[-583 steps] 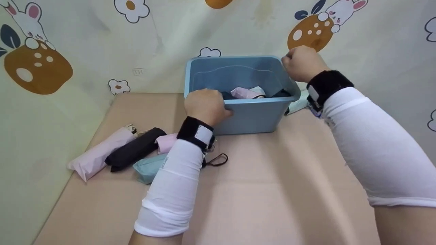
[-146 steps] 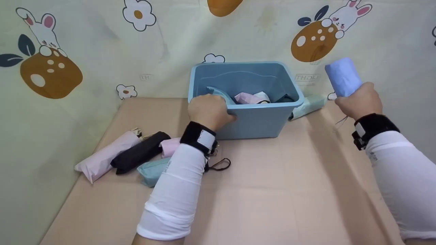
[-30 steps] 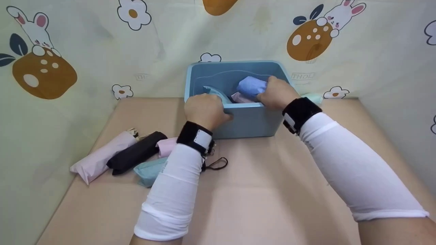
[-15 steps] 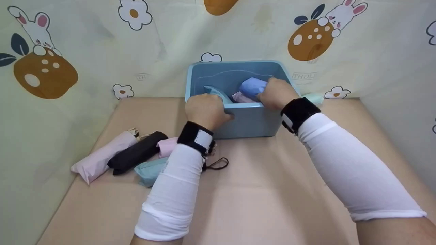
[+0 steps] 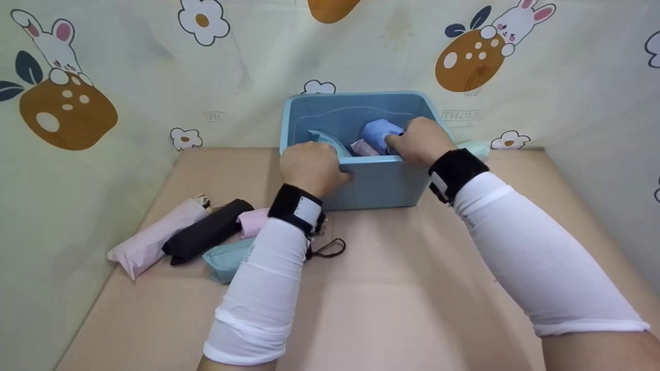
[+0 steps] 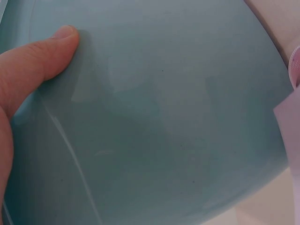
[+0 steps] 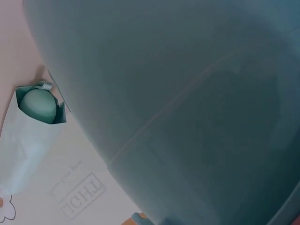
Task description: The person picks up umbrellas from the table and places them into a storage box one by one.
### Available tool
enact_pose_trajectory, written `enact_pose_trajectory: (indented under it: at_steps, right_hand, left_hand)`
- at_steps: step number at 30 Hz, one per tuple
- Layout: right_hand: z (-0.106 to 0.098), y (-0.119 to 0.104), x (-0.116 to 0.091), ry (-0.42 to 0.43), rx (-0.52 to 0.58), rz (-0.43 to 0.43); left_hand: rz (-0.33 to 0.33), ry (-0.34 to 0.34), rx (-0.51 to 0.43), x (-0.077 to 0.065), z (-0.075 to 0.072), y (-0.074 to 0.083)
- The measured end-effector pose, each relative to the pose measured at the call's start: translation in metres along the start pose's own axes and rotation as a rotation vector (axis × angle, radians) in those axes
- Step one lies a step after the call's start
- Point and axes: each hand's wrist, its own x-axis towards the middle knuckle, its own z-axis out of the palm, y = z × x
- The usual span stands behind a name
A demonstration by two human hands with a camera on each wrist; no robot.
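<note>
My left hand [image 5: 313, 167] grips the front left rim of a blue plastic bin [image 5: 381, 183], its thumb against the outer wall in the left wrist view. Over the right part of the bin's opening is my right hand [image 5: 423, 141]. Its thumb lies at the near end of a periwinkle folding umbrella [image 5: 380, 135] down in the bin; the other fingers are hidden, so whether they still hold it is unclear. Beside that umbrella lie a pink umbrella [image 5: 364, 148] and a teal one [image 5: 330, 141], both partly covered by the bin wall and hands.
On the table left of the bin lie folded umbrellas: pale pink [image 5: 157, 237], black [image 5: 209, 232], small pink [image 5: 252, 222], and teal [image 5: 227, 260] with a black wrist loop [image 5: 330, 248]. A mint umbrella [image 7: 28, 150] lies right of the bin, by the patterned backdrop [image 5: 247, 62].
My right hand carried the periwinkle umbrella from the right side into the bin. Over the last half second the umbrella sank slightly and its near end came into view. My left hand stayed on the rim.
</note>
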Motion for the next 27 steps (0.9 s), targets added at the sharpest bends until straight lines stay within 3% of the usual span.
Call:
enact_pose_trajectory:
  at_steps: [16,27]
  right_hand:
    - [-0.011,0.012,-0.001,-0.011,0.229,0.009]
    - [-0.010,0.015,-0.003,0.100,0.486,0.078]
  left_hand:
    - [0.000,0.001,-0.002,-0.001,0.000,0.000]
    - [0.020,0.048,0.003,-0.002,0.002,0.000]
